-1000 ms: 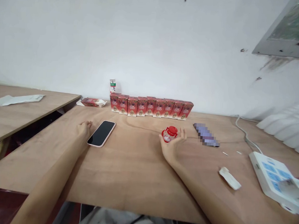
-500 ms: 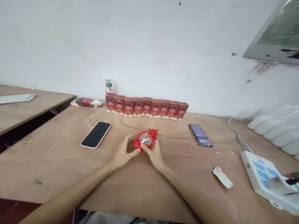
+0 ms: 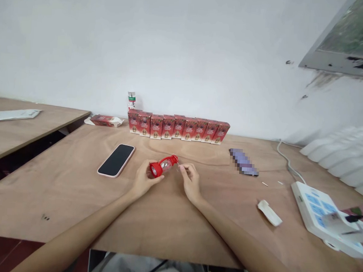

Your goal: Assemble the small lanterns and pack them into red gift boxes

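A small red lantern [image 3: 157, 169] with a clear middle lies tilted above the table, its base towards me on the left and its top pointing right. My left hand [image 3: 142, 180] grips it near the base, thumb below. Beside the lantern's top, my right hand [image 3: 191, 181] is closed in a pinch on a thin wire-like loop [image 3: 177, 161] at that end. What exactly lies between the right fingertips is too small to see fully. A phone with a dark screen and pink edge [image 3: 116, 161] lies to the left of my left hand.
A row of red boxes [image 3: 178, 127] stands by the wall, with a tube [image 3: 131, 99] behind it. An opened red box [image 3: 105, 120] lies to the left. A second phone [image 3: 243, 161], a white scrap [image 3: 269, 213] and a power strip [image 3: 323, 216] lie to the right.
My right hand brought the lantern left to the middle, and my left hand came over from beside the phone. The left hand now holds the lantern; the right has shifted to its top.
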`<state>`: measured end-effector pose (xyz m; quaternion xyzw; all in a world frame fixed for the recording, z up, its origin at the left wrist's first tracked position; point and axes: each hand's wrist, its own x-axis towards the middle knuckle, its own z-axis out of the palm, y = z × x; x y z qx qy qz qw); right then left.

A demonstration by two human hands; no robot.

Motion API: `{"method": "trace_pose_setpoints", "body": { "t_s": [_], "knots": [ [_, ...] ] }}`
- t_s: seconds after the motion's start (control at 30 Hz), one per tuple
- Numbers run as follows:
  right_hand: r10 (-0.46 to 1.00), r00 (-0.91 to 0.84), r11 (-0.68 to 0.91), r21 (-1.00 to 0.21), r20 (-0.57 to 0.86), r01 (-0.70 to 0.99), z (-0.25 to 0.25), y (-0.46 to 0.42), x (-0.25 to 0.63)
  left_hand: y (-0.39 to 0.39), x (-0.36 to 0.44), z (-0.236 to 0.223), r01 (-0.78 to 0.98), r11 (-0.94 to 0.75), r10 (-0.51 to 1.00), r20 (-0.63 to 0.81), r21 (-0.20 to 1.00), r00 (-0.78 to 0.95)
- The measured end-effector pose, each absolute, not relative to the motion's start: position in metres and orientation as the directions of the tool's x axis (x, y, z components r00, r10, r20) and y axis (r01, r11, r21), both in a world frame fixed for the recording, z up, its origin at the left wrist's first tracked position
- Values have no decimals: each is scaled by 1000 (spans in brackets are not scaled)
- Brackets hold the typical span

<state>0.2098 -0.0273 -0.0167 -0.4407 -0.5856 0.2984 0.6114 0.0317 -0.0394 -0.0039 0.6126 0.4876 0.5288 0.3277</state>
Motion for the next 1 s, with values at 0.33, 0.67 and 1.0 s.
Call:
{"method": "trace_pose_setpoints", "body": {
  "t_s": [0.33, 0.67, 1.0],
  "knots": [
    [946, 67, 323, -937, 316, -134, -18, -24, 209, -35, 29, 4, 64, -229, 950, 237, 971, -202],
    [982, -59, 166, -970, 179, -179, -24, -11, 216, -34, 30, 6, -107, -82, 991, 70, 991, -111],
    [974, -98, 203, -979, 205, -31, -24, -20, 214, -42, 36, 6, -185, 21, 999, -16, 983, 31]
  ]
}}
